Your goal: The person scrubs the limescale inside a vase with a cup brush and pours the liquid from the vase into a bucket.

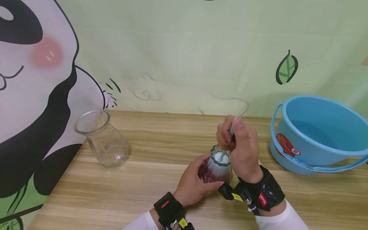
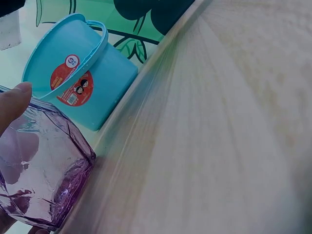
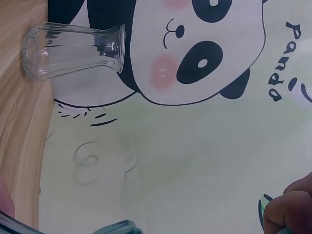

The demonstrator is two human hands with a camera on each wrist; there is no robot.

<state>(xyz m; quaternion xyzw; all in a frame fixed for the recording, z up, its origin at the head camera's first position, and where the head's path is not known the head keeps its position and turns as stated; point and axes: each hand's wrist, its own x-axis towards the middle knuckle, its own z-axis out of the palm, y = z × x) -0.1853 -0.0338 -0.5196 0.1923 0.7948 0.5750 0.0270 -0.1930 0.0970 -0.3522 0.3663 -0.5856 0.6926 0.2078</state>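
Observation:
A fluted glass vase (image 1: 216, 171), blue-grey at its scalloped rim and purple-pink lower down, is upright on the table. My left hand (image 1: 192, 182) grips its body from the left, thumb along the near side. In the left wrist view the purple vase (image 2: 53, 168) fills the lower left, with fingers around it. My right hand (image 1: 242, 148) is curled above the mouth, holding the pale blue-grey handle of a bottle brush (image 1: 223, 155). The brush's white head sits inside the vase's neck; its lower part is hidden. The right wrist view catches only part of the right hand (image 3: 290, 209).
A clear glass vase (image 1: 107, 140) with a flared rim stands on the left of the wooden table (image 1: 138, 198). To the right is a light blue bucket (image 1: 304, 143), its handle lowered toward the front. A green panda-print cloth (image 1: 178, 57) hangs behind the table.

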